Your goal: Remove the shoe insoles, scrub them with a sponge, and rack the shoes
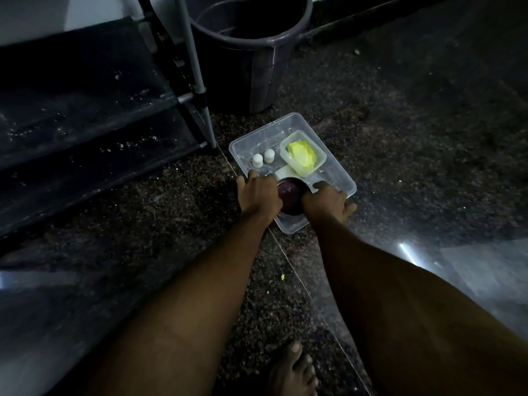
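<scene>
The yellow-green sponge (302, 156), crumpled and bright, lies in a small clear tub (322, 159) at the far right of a clear tray (338, 171) on the floor. Its long axis runs far-left to near-right. The left hand (258, 195) and right hand (325, 200) grip the tray's near rims and partly hide a dark bowl (290, 195). In the dim light the bowl's contents cannot be made out. A rack (85, 115) stands to the left.
</scene>
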